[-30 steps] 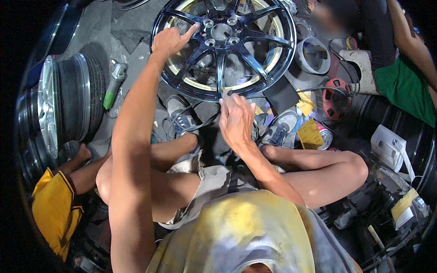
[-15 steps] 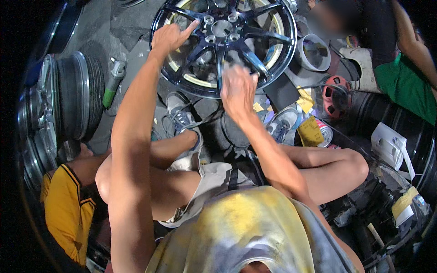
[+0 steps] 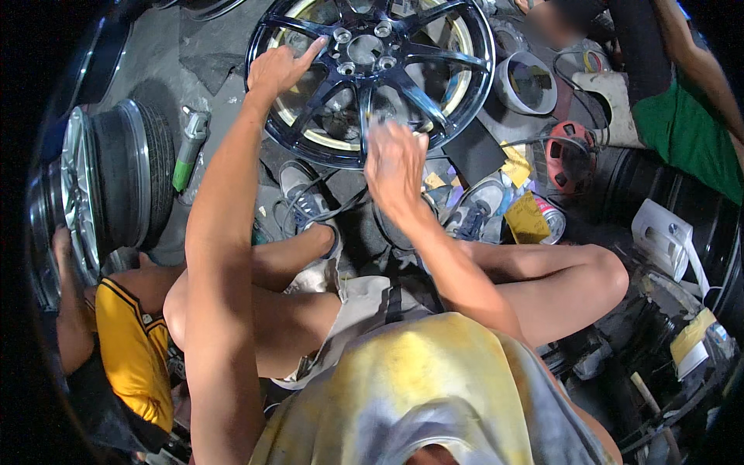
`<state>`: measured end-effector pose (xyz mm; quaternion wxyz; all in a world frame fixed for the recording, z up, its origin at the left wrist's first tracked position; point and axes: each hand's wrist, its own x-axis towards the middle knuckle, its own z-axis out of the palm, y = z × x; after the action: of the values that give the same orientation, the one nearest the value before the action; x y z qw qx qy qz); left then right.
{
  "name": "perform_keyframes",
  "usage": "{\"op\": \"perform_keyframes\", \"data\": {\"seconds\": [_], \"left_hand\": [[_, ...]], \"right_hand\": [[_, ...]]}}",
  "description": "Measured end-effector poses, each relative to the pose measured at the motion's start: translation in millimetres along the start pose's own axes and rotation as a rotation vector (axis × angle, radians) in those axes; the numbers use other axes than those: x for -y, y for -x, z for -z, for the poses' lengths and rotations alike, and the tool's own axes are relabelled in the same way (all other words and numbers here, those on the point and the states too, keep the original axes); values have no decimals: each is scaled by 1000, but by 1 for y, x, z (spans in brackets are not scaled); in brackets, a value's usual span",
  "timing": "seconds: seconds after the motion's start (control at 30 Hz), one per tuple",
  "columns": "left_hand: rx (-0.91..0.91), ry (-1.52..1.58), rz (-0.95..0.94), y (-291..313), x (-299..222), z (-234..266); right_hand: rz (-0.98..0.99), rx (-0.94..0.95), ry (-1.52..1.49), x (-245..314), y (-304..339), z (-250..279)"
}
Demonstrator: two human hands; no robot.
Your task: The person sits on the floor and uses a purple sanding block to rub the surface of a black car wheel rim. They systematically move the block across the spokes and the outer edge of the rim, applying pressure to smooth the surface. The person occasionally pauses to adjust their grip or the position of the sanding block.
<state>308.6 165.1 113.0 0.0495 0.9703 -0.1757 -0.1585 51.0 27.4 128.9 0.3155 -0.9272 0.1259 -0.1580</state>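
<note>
The wheel (image 3: pixel 364 72), ahead of the half-curled right hand (image 3: pixel 395 167), whose hold is too blurred to be told, is touched by the left hand (image 3: pixel 277 74), partly spread, grip hidden, and could be shifted if pushed harder than it is braced.

Reads brightest on stained shirt (image 3: pixel 422 364) and right knee (image 3: pixel 601 271), apparently lit from above; falls off to black in corners and round curved border. Glints sharply off glossy dark wheel (image 3: pixel 366 71) and upright wheel at left (image 3: pixel 120 170). Shows dark shadow across left arm (image 3: pixel 221 248). Smears at right hand (image 3: pixel 395 167), softens at upper right over a person's head (image 3: pixel 556 25). Stays crisp on shoes (image 3: pixel 302 198); bows toward edges, fisheye fashion
</note>
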Motion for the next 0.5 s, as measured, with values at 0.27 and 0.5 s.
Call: {"op": "perform_keyframes", "data": {"seconds": [0.27,0.5], "left_hand": [[14,-39,70,2,-4,1],[10,-47,67,-1,-2,1]], "right_hand": [[-82,38,-49,11,24,9],[-139,99,-104,13,22,16]]}}
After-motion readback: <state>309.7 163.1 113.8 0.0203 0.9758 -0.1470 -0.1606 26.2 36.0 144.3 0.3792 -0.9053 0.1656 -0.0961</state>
